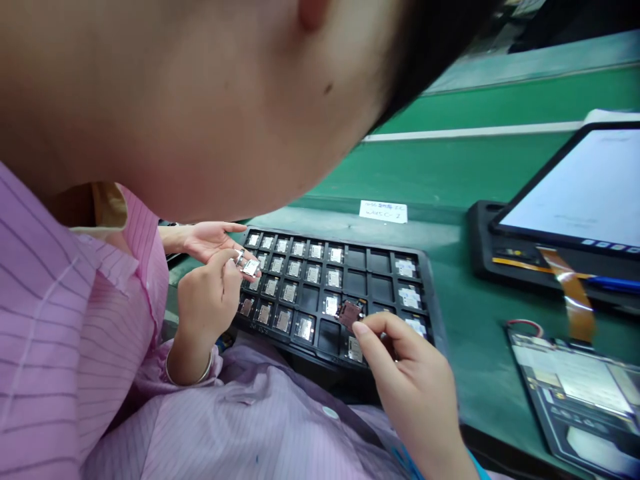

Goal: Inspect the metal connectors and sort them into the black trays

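Observation:
My right hand point(413, 370) comes in from the lower right, a blue band at its wrist. Its thumb and index finger pinch a small dark-brown square part point(350, 315) with a notched outline, like a tiny circuit board. That part is tilted just over a black compartment tray point(434, 287). Small silvery metal parts point(315, 251) lie in many of the tray's compartments, and several others hold brownish ones point(283, 320). Parts in the right column point(410, 297) look whitish. Several compartments hold nothing. My left hand is out of view.
A co-worker in a striped pink shirt leans in from the left. Their open palm point(205, 240) and braceleted hand point(205, 293) handle a silvery part point(251, 267) over the tray. A paper label point(383, 212), a lit screen point(580, 183) and an opened device with a ribbon cable point(567, 290) occupy the green table.

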The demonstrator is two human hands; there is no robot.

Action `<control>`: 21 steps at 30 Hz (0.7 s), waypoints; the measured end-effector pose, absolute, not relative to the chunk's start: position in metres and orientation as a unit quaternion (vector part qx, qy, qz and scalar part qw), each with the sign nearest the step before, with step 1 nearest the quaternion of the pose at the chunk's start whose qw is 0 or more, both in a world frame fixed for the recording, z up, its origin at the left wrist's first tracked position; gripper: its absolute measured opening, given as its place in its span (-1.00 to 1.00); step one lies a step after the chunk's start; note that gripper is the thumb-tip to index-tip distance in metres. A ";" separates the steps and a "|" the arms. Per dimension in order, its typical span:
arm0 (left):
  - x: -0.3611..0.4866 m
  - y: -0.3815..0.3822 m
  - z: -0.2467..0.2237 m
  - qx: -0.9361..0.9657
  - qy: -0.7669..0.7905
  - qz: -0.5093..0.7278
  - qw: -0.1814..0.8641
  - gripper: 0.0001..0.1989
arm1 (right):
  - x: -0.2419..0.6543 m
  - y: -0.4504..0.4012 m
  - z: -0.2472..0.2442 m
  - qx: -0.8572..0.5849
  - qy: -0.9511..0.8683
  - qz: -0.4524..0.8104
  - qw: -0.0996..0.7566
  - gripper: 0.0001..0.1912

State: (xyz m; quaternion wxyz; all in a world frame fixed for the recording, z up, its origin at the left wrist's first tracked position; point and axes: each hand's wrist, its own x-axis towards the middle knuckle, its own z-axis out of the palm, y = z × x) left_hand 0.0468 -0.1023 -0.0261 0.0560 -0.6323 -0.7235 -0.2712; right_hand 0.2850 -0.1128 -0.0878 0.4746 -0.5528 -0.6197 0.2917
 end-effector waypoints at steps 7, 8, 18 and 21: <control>0.052 -0.104 -0.032 -0.693 -0.640 -0.328 0.052 -0.71 | 0.286 -0.115 -0.089 -0.533 -0.627 0.290 0.488 -0.72; 0.052 -0.102 -0.031 -0.687 -0.650 -0.321 0.053 -0.70 | 0.286 -0.115 -0.089 -0.532 -0.628 0.290 0.488 -0.72; 0.096 -0.132 -0.031 -0.724 -0.528 -0.422 -0.134 -0.78 | 0.286 -0.129 -0.062 -0.492 -0.537 0.475 0.494 -0.71; 0.111 -0.133 -0.035 -0.743 -0.475 -0.381 -0.276 -0.82 | 0.287 -0.135 -0.057 -0.471 -0.529 0.501 0.497 -0.72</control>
